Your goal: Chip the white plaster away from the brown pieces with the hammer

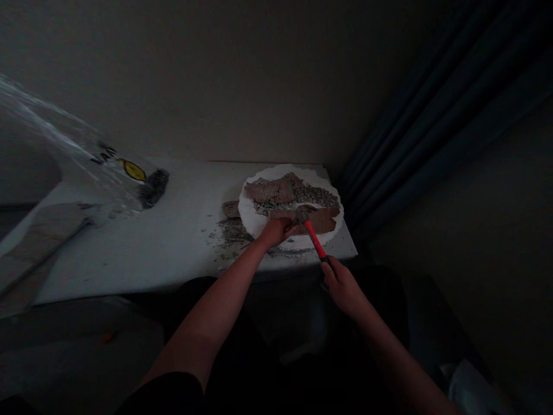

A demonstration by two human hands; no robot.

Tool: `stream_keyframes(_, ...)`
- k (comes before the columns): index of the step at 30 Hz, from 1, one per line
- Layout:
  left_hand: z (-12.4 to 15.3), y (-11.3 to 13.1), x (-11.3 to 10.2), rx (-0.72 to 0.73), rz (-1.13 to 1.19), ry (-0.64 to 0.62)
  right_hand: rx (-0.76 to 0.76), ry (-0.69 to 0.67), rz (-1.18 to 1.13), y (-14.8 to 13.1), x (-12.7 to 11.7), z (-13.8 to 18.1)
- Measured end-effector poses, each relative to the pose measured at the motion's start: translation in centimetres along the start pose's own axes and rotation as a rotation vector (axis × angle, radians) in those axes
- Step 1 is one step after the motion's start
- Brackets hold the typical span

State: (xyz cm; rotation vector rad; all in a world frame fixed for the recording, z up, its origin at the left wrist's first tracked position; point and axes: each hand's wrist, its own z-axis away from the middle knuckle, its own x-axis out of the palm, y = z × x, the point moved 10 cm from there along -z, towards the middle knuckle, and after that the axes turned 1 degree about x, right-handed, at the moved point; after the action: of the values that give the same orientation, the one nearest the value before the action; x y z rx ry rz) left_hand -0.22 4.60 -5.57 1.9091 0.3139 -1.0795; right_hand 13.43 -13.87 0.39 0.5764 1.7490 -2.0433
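Observation:
My right hand [341,280] is closed around the black grip of a hammer [316,240] with a red handle. The hammer's head rests on or just above a long, flat brown piece [322,221] with a notched right end; its material is hard to make out. My left hand [276,231] grips the near left edge of that piece, its fingertips close to the hammer head. Under it lies a round white board [249,214] with a ragged rim. Farther back on the board are another rough brown piece [270,191] and grey crumbled bits [317,196].
Left of the board, a small brown lump [230,209] and grey debris [235,231] lie on the white table [173,242]. A clear plastic bag [125,173] with dark contents stands at left. A dark curtain [415,115] hangs at right, and a wall is behind.

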Motion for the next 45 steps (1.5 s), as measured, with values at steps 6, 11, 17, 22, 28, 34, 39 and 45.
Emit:
stream_keyframes(6,-0.1,-0.4,-1.1,0.02,0.154,0.038,-0.005,0.046,0.021,0.0,0.0,-0.1)
stream_keyframes(11,0.5,-0.5,-5.4,-0.006,0.214,0.191,0.022,0.001,0.088,1.2,1.7,-0.5)
stream_keyframes(17,2.0,-2.4,-10.4,-0.163,0.129,0.35,0.011,0.056,0.094,1.7,2.2,-0.3)
stream_keyframes(22,5.6,-6.6,-14.7,-0.373,0.085,0.53,0.015,0.064,0.044,2.2,2.0,-0.4)
stream_keyframes(28,10.0,-11.3,-14.4,-0.644,-0.204,0.231,-0.011,0.038,0.125,2.2,2.4,-0.6)
stream_keyframes(34,12.4,-13.5,-8.2,-0.637,-0.417,-0.288,0.029,0.055,0.063,2.9,1.8,-0.3)
stream_keyframes(39,11.3,-11.3,-4.4,-0.471,-0.325,-0.251,0.055,0.08,0.042,4.4,0.0,1.1)
stream_keyframes(45,10.4,-9.9,-3.3,-0.412,-0.273,-0.142,0.137,0.077,-0.024,7.3,-1.6,2.5)
